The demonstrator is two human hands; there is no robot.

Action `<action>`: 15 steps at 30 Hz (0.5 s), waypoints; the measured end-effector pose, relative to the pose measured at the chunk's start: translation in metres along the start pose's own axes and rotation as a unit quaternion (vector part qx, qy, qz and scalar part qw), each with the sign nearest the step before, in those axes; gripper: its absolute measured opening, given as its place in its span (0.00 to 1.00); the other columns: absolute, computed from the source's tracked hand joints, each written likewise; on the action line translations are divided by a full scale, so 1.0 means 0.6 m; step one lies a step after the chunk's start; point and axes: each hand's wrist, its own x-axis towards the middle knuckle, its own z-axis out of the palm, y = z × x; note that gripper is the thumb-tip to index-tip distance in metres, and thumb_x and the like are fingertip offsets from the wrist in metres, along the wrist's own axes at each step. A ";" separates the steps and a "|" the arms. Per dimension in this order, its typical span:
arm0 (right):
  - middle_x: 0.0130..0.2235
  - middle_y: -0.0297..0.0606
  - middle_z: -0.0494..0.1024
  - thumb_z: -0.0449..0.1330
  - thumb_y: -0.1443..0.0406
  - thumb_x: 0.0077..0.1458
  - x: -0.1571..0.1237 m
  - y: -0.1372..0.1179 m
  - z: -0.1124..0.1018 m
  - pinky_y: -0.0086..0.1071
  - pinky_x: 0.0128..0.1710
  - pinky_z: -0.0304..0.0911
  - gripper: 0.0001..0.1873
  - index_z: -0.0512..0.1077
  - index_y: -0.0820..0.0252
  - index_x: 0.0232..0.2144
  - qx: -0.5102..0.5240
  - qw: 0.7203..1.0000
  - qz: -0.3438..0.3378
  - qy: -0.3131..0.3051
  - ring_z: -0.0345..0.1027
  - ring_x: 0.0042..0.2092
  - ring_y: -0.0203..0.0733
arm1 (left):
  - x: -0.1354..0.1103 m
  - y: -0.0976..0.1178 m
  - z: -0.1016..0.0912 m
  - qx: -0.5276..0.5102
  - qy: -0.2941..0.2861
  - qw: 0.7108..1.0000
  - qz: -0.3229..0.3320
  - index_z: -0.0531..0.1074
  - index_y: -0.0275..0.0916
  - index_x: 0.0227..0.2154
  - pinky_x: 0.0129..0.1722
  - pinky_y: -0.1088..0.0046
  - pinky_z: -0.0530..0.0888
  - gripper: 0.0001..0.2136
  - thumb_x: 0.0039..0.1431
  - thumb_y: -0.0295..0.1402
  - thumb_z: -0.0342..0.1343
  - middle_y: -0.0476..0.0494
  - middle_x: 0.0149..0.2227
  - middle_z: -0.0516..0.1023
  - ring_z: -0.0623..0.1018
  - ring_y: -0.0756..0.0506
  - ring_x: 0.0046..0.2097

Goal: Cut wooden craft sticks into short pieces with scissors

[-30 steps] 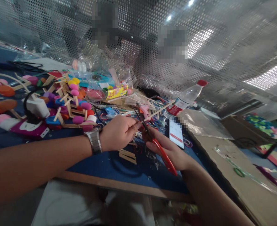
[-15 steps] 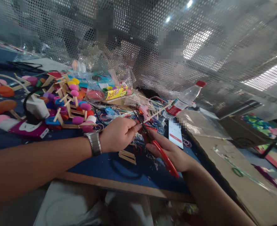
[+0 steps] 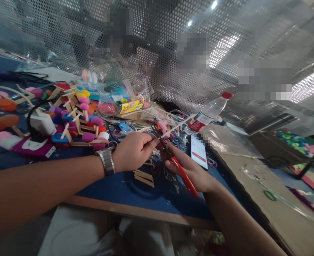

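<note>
My left hand (image 3: 131, 152), with a metal watch at the wrist, pinches the near end of a thin wooden stick (image 3: 178, 126) that slants up to the right. Red-handled pliers (image 3: 184, 176) with dark jaws lie in my right hand (image 3: 192, 170), fingers wrapped round the grips. The jaws are parted near the stick beside my left fingertips; whether they touch it I cannot tell. Below my hands, several short stick pieces (image 3: 143, 178) rest on the blue tabletop (image 3: 106, 190).
At the left stand colourful discs joined with sticks (image 3: 76, 121) and a purple box (image 3: 35, 147) with a white plug (image 3: 42, 122). Behind my hands lies a pink glue gun (image 3: 162, 125). A bottle (image 3: 208, 112), phone (image 3: 198, 152) and cardboard (image 3: 253, 185) are on the right.
The pliers and my right hand have shifted slightly left and up. The stick has moved a little left with its near end. My left hand has hardly moved.
</note>
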 end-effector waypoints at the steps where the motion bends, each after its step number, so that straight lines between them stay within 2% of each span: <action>1: 0.39 0.39 0.72 0.54 0.46 0.60 0.000 0.002 -0.001 0.37 0.42 0.63 0.31 0.65 0.57 0.57 -0.010 1.000 -0.001 -0.001 0.63 0.39 0.46 | 0.000 0.000 0.000 -0.003 0.001 1.000 -0.003 0.64 0.38 0.18 0.27 0.74 0.62 0.19 0.67 0.32 0.47 0.50 0.18 0.70 0.68 0.51 0.24; 4: 0.34 0.36 0.69 0.54 0.45 0.60 0.001 0.006 -0.002 0.34 0.35 0.61 0.32 0.65 0.59 0.56 -0.029 1.000 0.004 -0.003 0.60 0.34 0.43 | -0.001 -0.001 0.002 -0.007 0.000 1.000 -0.007 0.64 0.38 0.19 0.27 0.74 0.63 0.18 0.67 0.31 0.47 0.50 0.19 0.70 0.68 0.51 0.24; 6: 0.33 0.35 0.69 0.53 0.44 0.60 0.001 0.006 -0.002 0.33 0.34 0.60 0.32 0.66 0.59 0.56 -0.031 0.999 0.007 -0.001 0.60 0.33 0.42 | -0.001 -0.001 0.002 -0.004 -0.002 1.000 -0.010 0.64 0.37 0.19 0.27 0.74 0.63 0.18 0.67 0.31 0.47 0.50 0.19 0.70 0.68 0.51 0.24; 11: 0.40 0.39 0.73 0.53 0.44 0.60 0.002 -0.004 0.001 0.38 0.47 0.63 0.32 0.67 0.56 0.57 0.029 1.000 -0.011 0.004 0.64 0.40 0.45 | 0.000 0.001 0.002 -0.005 -0.007 1.000 0.003 0.67 0.36 0.23 0.28 0.74 0.63 0.16 0.67 0.31 0.47 0.50 0.21 0.71 0.69 0.51 0.25; 13: 0.39 0.39 0.73 0.54 0.44 0.60 0.002 -0.007 0.002 0.39 0.48 0.63 0.31 0.67 0.55 0.57 0.046 0.999 -0.008 0.005 0.65 0.39 0.45 | -0.001 0.001 0.002 0.003 -0.007 1.000 0.011 0.68 0.36 0.24 0.29 0.75 0.63 0.15 0.68 0.31 0.47 0.48 0.23 0.73 0.70 0.51 0.26; 15: 0.38 0.38 0.72 0.54 0.44 0.59 0.002 -0.007 0.003 0.39 0.46 0.64 0.30 0.68 0.56 0.56 0.040 0.999 -0.004 0.008 0.65 0.38 0.45 | -0.002 -0.002 0.001 0.028 -0.003 0.999 0.021 0.71 0.35 0.27 0.29 0.74 0.64 0.15 0.68 0.31 0.47 0.46 0.26 0.76 0.72 0.50 0.28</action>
